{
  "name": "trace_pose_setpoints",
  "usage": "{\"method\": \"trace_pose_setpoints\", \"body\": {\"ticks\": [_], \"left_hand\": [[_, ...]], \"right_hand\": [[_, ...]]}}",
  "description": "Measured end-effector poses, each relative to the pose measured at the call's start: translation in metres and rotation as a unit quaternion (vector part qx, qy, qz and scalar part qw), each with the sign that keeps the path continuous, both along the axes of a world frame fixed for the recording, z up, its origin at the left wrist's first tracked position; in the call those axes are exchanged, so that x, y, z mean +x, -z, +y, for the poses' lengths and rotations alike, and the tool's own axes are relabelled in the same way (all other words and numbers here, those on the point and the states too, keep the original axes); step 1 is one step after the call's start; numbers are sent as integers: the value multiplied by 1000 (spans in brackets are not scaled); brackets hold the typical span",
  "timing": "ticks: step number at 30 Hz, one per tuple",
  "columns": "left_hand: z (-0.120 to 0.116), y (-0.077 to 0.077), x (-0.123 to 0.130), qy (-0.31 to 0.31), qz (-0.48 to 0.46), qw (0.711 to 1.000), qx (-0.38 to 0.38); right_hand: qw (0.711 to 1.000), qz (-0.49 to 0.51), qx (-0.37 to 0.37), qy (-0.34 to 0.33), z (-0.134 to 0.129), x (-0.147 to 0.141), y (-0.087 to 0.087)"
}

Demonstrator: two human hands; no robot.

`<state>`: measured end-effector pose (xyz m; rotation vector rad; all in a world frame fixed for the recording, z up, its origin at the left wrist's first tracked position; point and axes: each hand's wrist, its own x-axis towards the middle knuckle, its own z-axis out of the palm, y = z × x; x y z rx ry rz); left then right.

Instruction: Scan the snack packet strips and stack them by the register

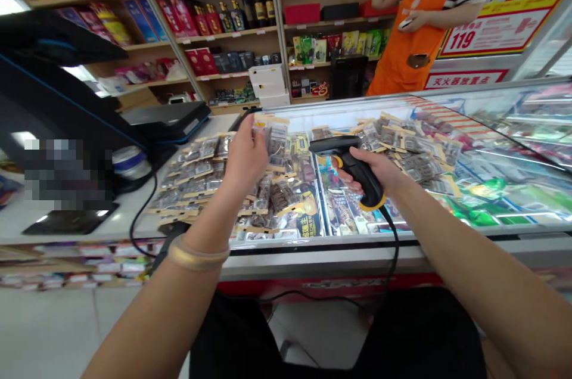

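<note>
A person's left hand [247, 155] pinches a clear plastic packet [277, 139] at its thumb side, facing the black barcode scanner [364, 175] gripped in the right hand [379, 169].

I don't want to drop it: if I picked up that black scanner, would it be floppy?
The scanner is probably stiff, since its body looks like hard plastic. Its gun-like shape might tip if stood up. The curving cord looks bendy, so it would likely trail along.

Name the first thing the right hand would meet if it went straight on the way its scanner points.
Probably the packet in the left hand, ahead of the scanner's nose; depth is unclear, so the right hand might pass beside it.
</note>
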<state>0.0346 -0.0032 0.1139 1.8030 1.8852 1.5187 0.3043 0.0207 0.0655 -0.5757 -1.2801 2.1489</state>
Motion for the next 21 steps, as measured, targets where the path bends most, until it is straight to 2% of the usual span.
{"method": "trace_pose_setpoints", "body": {"ticks": [4,8,14,21], "left_hand": [[-26,-15,-55,-105,103,989,-24],[-37,-17,-79,-138,151,977,-54],[-31,-5,-87,-154,198,965,-78],[-37,0,-75,-192,283,933,-112]], "right_hand": [[998,22,-4,-51,13,-50,-8],[998,29,-12,-63,17,-79,-8],[999,20,-27,-39,16,-77,7],[998,24,-45,-24,17,-68,15]]}}
